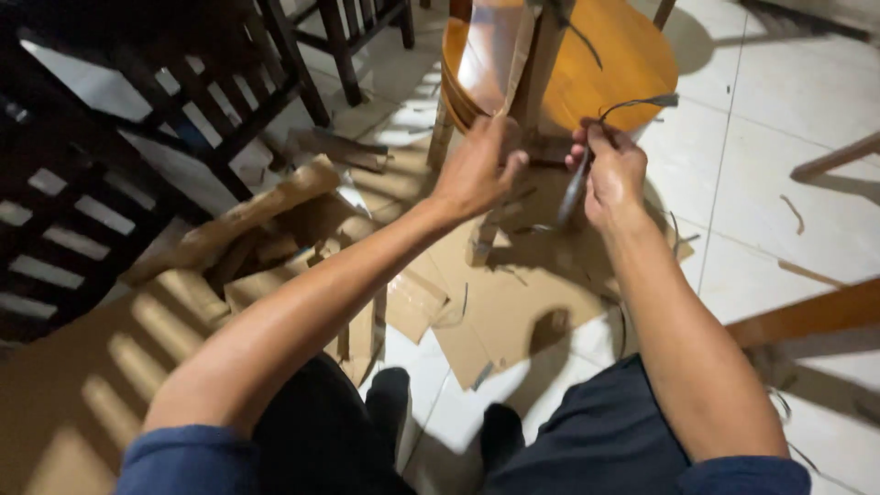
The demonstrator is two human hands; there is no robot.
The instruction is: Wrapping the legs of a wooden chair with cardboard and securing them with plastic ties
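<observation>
Left hand (477, 170) clamped on a wooden stool (587, 64) leg, right hand (612, 174) pinched around a dark strap (632, 104).

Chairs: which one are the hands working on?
The light wooden chair with the round seat, top centre. Left hand grips its leg; right hand holds a dark strap. The dark chairs stand apart, left.

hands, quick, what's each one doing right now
Left hand: closed on the wooden chair leg.
Right hand: closed, pinching a thin dark strap.
</observation>
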